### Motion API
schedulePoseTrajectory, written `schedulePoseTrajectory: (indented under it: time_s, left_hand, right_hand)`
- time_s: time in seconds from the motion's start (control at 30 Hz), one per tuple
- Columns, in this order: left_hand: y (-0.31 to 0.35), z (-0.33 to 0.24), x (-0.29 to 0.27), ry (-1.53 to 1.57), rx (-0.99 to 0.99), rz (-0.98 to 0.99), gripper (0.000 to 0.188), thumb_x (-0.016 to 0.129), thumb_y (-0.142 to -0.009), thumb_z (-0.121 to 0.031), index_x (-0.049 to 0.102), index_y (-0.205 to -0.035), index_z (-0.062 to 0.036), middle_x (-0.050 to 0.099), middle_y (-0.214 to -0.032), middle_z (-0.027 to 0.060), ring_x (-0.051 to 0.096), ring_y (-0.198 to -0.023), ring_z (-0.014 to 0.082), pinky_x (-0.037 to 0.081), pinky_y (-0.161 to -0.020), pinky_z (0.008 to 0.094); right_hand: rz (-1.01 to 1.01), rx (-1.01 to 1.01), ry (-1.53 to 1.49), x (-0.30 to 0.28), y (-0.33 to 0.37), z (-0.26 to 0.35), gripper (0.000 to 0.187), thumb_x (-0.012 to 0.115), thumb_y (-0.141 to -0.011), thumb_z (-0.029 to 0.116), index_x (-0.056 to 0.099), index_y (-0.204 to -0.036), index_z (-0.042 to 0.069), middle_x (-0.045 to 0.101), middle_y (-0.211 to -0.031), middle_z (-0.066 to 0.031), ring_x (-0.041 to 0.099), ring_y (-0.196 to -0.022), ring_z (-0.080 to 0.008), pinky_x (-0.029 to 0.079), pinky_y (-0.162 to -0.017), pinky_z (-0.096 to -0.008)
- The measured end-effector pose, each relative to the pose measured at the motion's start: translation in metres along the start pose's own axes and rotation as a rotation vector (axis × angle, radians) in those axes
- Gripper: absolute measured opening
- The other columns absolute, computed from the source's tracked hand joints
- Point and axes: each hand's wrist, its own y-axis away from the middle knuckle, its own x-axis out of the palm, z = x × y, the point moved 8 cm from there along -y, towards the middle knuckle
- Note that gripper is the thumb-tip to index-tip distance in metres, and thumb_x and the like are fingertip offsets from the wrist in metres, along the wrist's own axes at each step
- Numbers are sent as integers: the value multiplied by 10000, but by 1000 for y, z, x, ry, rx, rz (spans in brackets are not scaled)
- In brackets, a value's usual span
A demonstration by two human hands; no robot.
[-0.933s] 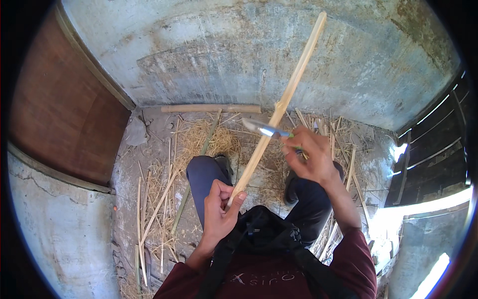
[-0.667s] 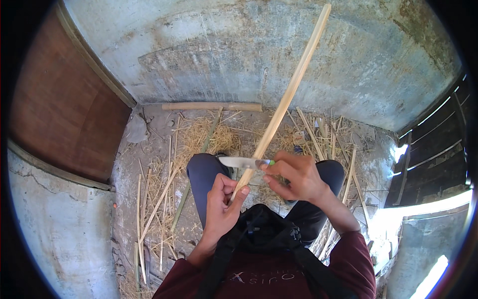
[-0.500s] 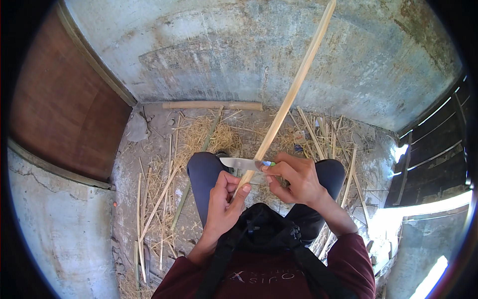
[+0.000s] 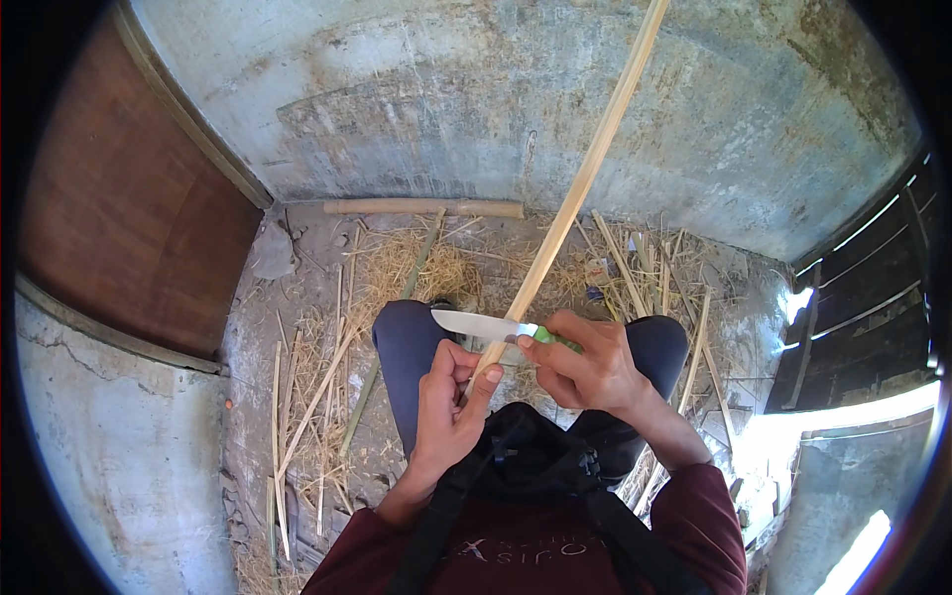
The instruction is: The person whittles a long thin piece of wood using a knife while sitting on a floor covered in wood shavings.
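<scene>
My left hand [image 4: 449, 402] pinches the near end of a long pale bamboo strip [image 4: 575, 198] between thumb and fingers. The strip slants up and away to the right, toward the far wall. My right hand [image 4: 588, 367] is closed round the green handle of a knife [image 4: 481, 324]. Its broad steel blade lies across the strip just beyond my left fingers, tip pointing left. Most of the handle is hidden by my right fingers.
Loose bamboo strips [image 4: 319, 405] and straw shavings [image 4: 397, 268] litter the floor on both sides. A bamboo pole [image 4: 424, 208] lies along the foot of the far wall [image 4: 416, 119]. A brown panel [image 4: 139, 188] is at left, dark slats [image 4: 863, 288] at right.
The knife has shifted slightly left, its green handle now showing more. My left hand keeps its place on the strip.
</scene>
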Motion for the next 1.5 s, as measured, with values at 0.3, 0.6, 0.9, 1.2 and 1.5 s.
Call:
schedulePoseTrajectory:
  time_s: [0.3,0.6,0.9,1.2,1.5]
  left_hand:
    - [0,-2,-3,-79,3,-12,234,708,-1079,-83,488,-1016,-40,652,-760,-9,396,-619,-22,252,-492,226]
    - [19,15,-12,-158,-54,25,238,710,-1080,-96,491,-1002,-41,638,-737,-16,400,-602,-17,254,-487,232]
    - [16,15,-19,-133,-115,-37,251,743,-1056,-74,498,-1009,-46,662,-748,-10,451,-627,-18,294,-507,219]
    - [3,11,-3,35,-84,45,251,737,-1056,-61,492,-1108,-43,674,-829,6,496,-633,-5,360,-536,203]
    - [-2,5,11,131,-192,147,206,662,-1110,-99,487,-1195,-33,658,-803,-1,497,-590,10,377,-514,216]
  right_hand:
    - [-8,-35,36,-2,-3,-2,452,828,-740,49,800,-1182,134,626,-912,-53,660,-599,-205,493,-462,-351]
    - [-238,216,79,-54,-19,-64,152,656,-897,-124,687,-1002,-19,588,-761,-125,591,-604,-237,423,-521,-344]
    - [-160,350,-146,-35,-6,-75,267,702,-855,-83,670,-1110,-9,701,-857,-133,727,-722,-314,548,-638,-395]
    - [104,422,-80,10,5,-64,237,686,-885,-10,629,-1105,57,704,-898,-160,731,-812,-419,575,-690,-489]
    - [103,333,5,24,19,-54,236,673,-757,-26,625,-974,54,635,-850,-129,680,-712,-396,536,-626,-499]
